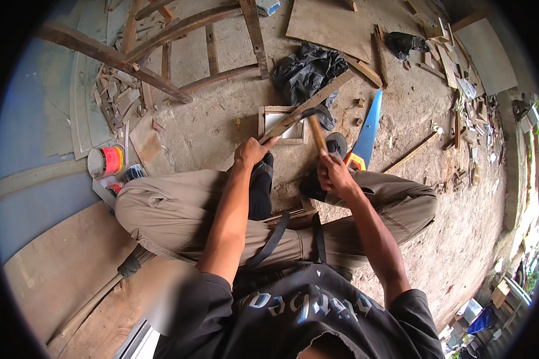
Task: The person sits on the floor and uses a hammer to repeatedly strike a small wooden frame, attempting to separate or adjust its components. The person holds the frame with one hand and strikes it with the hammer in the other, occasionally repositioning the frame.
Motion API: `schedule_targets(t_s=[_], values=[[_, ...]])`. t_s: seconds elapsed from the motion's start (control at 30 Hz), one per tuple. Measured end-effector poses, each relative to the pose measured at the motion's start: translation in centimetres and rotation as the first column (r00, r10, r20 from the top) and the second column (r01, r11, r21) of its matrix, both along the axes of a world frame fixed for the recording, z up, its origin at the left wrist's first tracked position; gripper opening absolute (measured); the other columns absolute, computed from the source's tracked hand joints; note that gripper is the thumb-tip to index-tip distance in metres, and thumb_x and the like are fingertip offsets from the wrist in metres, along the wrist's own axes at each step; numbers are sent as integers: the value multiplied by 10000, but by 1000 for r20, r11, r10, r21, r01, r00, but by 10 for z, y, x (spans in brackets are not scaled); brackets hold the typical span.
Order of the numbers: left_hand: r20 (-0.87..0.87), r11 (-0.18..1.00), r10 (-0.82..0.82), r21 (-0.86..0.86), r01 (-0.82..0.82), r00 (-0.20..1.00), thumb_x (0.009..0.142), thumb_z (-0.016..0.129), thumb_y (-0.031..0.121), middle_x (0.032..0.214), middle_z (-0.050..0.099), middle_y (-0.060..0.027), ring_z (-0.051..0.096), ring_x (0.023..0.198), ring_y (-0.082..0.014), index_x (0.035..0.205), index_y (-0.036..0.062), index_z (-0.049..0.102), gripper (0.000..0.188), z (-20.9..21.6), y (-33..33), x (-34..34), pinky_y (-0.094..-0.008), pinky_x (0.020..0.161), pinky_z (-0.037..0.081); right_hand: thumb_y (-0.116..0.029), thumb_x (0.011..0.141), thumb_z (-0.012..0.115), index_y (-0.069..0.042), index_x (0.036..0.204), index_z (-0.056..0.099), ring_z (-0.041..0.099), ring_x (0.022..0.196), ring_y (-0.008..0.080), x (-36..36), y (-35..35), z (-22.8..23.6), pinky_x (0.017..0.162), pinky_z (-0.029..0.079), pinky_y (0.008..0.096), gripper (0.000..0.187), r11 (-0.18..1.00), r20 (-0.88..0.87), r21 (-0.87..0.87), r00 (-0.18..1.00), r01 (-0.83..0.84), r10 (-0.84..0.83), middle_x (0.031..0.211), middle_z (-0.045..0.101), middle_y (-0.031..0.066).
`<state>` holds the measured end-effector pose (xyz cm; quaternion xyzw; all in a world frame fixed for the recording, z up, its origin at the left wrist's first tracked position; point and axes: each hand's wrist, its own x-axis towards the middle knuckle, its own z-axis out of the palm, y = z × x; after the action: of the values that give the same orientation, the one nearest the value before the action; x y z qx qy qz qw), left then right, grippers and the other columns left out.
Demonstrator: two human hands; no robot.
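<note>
Person seated on dirt floor, frame centre. Right hand [335, 175] fist-clenched round wooden handle of hammer [315, 124], head raised above small wooden frame [282, 124]. Left hand [253, 151] steadies long wooden strip [308, 103] lying across frame, forefinger extended along it. Blue handsaw [366, 128] right of hammer; paint can [106, 161] left edge.

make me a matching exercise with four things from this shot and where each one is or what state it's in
Things:
1. hammer
2. saw
3. paint can
4. wood strip

Places or states:
A. lying flat on the ground right of the person's feet
B. steadied by the left hand
C. standing beside the person's left knee
D. gripped in the right hand

Pairs: 1-D, 2-A, 3-C, 4-B
</note>
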<state>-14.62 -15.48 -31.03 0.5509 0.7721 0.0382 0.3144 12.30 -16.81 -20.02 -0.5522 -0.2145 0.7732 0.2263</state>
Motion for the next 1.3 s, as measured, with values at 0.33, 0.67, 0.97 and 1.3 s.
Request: schedule_targets(t_s=[0.33, 0.67, 0.97, 1.3], values=[[57, 991, 24, -133, -16, 998, 711, 499, 841, 784, 669, -288, 683, 813, -407, 779, -63, 705, 930, 7, 3, 0, -456, 669, 535, -439, 995, 465, -105, 870, 435, 361, 431, 98, 7, 3, 12, 365, 313, 275, 358, 956, 36, -59, 956, -289, 291, 612, 389, -14], [36, 999, 31, -36, -30, 999, 723, 436, 866, 590, 614, -263, 671, 641, -386, 634, -111, 644, 1002, -7, -2, 4, -457, 597, 526, -420, 1008, 445, -88, 915, 442, 324, 431, 91, -3, 28, 23, 380, 303, 277, 344, 997, 111, 74, 994, -28, 20, 619, 335, -25], [-30, 995, 68, -65, -70, 997, 701, 465, 866, 765, 675, -269, 690, 798, -392, 770, -41, 710, 942, 8, -3, 10, -440, 657, 550, -437, 995, 464, -35, 1005, 494, 317, 431, 67, -10, 67, 49, 374, 286, 252, 403, 954, 361, 153, 913, -259, 190, 608, 347, -37], [-53, 994, 75, -78, -79, 996, 680, 466, 882, 792, 681, -265, 691, 804, -389, 783, -49, 704, 966, 5, 3, 14, -439, 688, 556, -445, 986, 441, -10, 992, 541, 419, 431, 116, 12, 99, 54, 373, 349, 286, 446, 819, 500, 107, 743, -564, 446, 606, 430, 1]])
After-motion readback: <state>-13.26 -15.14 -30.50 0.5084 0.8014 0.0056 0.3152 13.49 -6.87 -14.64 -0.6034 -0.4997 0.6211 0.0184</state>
